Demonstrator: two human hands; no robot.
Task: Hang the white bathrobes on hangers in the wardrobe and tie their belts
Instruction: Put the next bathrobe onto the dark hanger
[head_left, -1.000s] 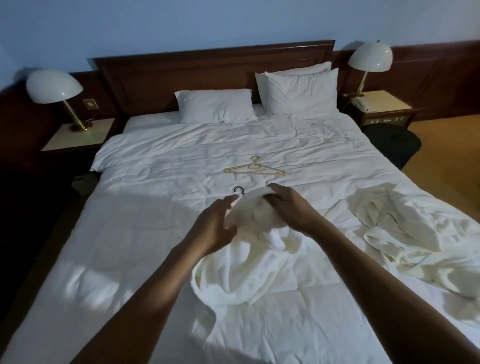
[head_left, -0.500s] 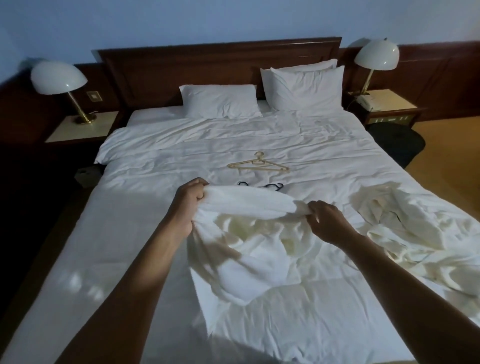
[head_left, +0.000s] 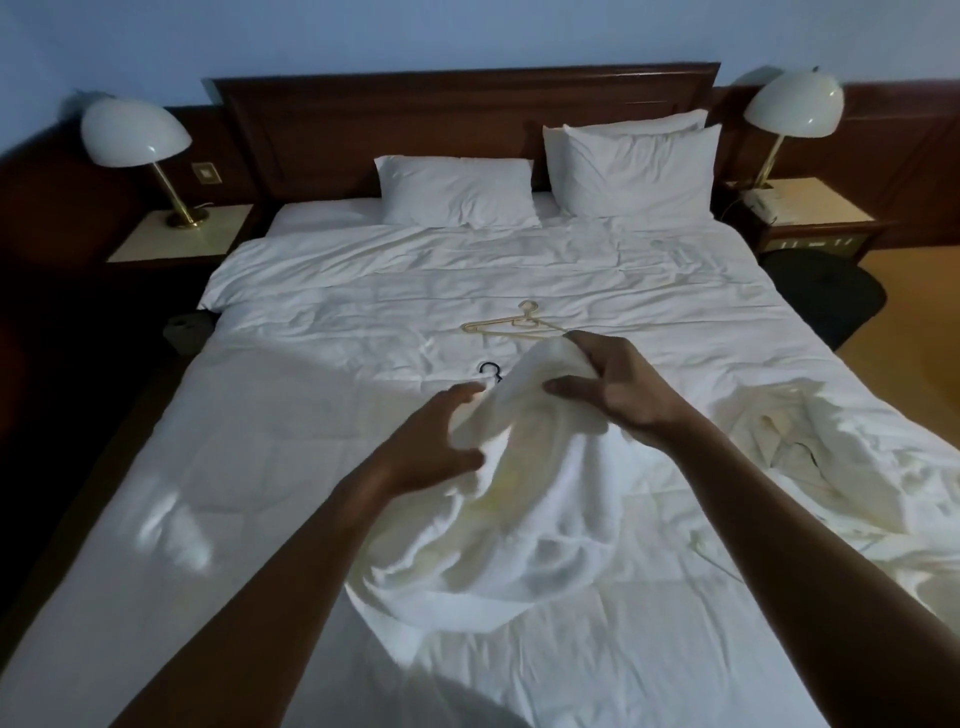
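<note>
Mid-bed, the right hand (head_left: 618, 395) pinched the robe (head_left: 519, 493) at its bunched top between thumb and fingers. The left hand (head_left: 431, 447), fingers spread, touched its side. The step seemed to be fitting it onto the black hanger (head_left: 491, 371); the next move would call for finding the shoulders.

Bathrobe (head_left: 519, 493) heaped mid-bed (head_left: 311, 467), toward the foot. Second bathrobe (head_left: 810, 467) on the bed to its right, apart. Hanger (head_left: 511, 327) flat behind the first robe; another hanger's hook (head_left: 491, 371) at its left rear. Pillows (head_left: 457, 189) against headboard (head_left: 467, 114). Left nightstand (head_left: 156, 241): left lamp (head_left: 135, 135). Right nightstand (head_left: 821, 208): right lamp (head_left: 795, 104), telephone (head_left: 763, 202).
</note>
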